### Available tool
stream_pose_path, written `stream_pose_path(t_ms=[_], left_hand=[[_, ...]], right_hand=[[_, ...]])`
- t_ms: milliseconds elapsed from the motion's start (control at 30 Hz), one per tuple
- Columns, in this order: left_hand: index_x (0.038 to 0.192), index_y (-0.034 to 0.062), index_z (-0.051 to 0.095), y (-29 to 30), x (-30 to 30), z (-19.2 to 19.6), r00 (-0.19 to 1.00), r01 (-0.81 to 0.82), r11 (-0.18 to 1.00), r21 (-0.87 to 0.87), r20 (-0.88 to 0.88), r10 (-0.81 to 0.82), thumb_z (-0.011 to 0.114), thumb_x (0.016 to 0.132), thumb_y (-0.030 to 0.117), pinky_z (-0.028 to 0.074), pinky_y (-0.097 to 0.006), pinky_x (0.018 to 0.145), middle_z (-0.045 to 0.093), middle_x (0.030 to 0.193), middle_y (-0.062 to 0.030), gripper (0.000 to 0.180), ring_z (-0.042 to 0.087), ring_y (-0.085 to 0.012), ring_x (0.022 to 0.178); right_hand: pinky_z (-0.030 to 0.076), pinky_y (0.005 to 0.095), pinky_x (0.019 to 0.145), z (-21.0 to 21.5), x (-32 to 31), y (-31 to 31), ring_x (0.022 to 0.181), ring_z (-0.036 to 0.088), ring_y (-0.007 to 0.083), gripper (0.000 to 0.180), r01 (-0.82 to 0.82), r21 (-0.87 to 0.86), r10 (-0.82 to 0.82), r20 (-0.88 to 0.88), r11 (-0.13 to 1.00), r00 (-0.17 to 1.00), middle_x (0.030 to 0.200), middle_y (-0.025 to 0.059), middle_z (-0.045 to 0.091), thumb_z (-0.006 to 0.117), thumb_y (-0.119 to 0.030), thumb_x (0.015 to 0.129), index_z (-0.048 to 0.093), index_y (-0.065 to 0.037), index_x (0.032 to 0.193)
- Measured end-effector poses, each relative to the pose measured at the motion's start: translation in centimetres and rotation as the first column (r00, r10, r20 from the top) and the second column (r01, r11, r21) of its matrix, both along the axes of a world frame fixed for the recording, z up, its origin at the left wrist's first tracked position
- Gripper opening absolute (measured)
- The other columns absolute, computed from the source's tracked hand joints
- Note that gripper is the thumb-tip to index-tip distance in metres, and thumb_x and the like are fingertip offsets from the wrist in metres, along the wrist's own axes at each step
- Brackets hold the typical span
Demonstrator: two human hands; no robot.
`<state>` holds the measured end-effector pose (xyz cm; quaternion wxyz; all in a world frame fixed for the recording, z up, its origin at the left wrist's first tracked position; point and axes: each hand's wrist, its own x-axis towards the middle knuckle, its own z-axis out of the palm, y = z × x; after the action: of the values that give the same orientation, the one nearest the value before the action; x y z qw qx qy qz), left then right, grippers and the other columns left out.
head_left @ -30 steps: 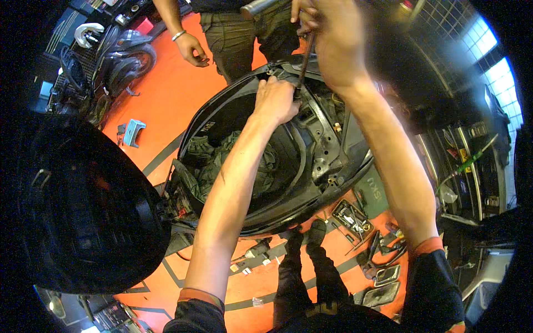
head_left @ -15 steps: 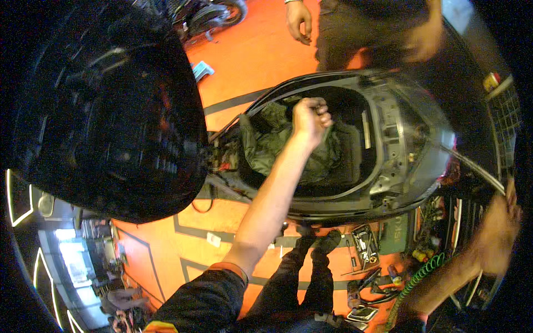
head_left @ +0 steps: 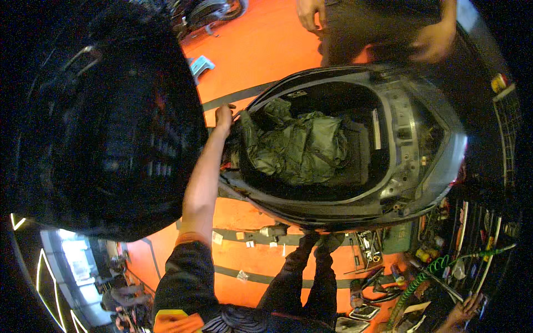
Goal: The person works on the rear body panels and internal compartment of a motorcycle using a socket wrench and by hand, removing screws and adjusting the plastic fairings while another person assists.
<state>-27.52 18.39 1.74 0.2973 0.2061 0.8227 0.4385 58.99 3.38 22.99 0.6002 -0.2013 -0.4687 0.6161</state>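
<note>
A scooter's open under-seat storage compartment (head_left: 361, 191) lies in front of me, with crumpled dark green rain gear or fabric (head_left: 302, 145) inside. The raised black seat (head_left: 111, 133) fills the left side. My left hand (head_left: 224, 119) is at the compartment's front end, beside the seat's edge. Its fingers look curled together, and whatever they may hold is hidden. At the lower right, my right hand (head_left: 471, 306) is closed around the end of a long thin metal rod (head_left: 436, 280), which points up and left, near the green coiled hose.
Another person (head_left: 377, 30) stands across the scooter, hands hanging. A green coiled air hose (head_left: 425, 277), hand tools (head_left: 366, 247) and a green case (head_left: 397, 237) lie at right. A blue stool (head_left: 201, 65) and parked motorcycle (head_left: 208, 16) stand beyond, on orange floor (head_left: 250, 50).
My left hand has moved left from above the compartment to its front end. My right hand has come down and nearer with the rod, from beside the scooter's rear.
</note>
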Motion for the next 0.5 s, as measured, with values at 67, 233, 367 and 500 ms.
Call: stream_pose_path(t_ms=[67,233,367,500], left_hand=[[0.085,0.0063,0.051,3.1,3.1,3.5,0.932,0.035,0.953,0.301,0.335,-0.14,0.036,0.09,0.02,0.034,-0.028,0.046,0.032,0.062,-0.0009,0.022,0.033,-0.0117,0.049],[0.091,-0.0007,0.05,12.0,12.1,12.0,0.58,-0.091,0.816,0.572,0.696,-0.423,0.04,0.085,0.017,0.039,-0.03,0.059,0.046,0.076,-0.0083,0.021,0.044,-0.0171,0.067],[0.098,-0.0079,0.048,15.2,16.6,14.9,0.462,-0.289,0.805,0.518,0.812,-0.357,0.035,0.086,0.018,0.05,-0.041,0.08,0.053,0.095,-0.0214,0.031,0.053,-0.0298,0.085],[0.11,-0.0142,0.039,17.3,18.1,14.1,0.48,-0.228,0.814,0.535,0.789,-0.384,0.029,0.092,0.016,0.044,-0.047,0.096,0.048,0.107,-0.0263,0.036,0.048,-0.0399,0.105]], right_hand=[[0.027,0.0449,0.108,-1.6,1.7,-2.6,0.128,0.036,0.0382,0.075,0.1,-0.159,-0.12,-0.122,0.982,0.985,0.144,0.0176,0.031,0.053,-0.043,0.082,0.031,0.002,0.138],[0.036,0.0365,0.098,-1.6,-5.4,-5.4,0.108,0.05,0.0295,0.077,0.381,-0.365,-0.438,-0.086,0.849,0.895,0.124,0.0205,0.05,0.057,-0.046,0.081,0.035,0.005,0.133],[0.033,0.0258,0.062,-2.9,-11.0,-5.0,0.066,0.035,0.0152,0.054,0.631,-0.581,-0.764,0.024,0.514,0.645,0.083,0.0068,0.05,0.055,-0.037,0.086,0.047,0.003,0.121],[0.043,0.0277,0.07,-2.8,-13.6,-5.3,0.08,0.053,0.0199,0.048,0.723,-0.68,-0.861,0.289,0.124,0.419,0.093,0.0114,0.056,0.055,-0.041,0.085,0.054,-0.003,0.115]])
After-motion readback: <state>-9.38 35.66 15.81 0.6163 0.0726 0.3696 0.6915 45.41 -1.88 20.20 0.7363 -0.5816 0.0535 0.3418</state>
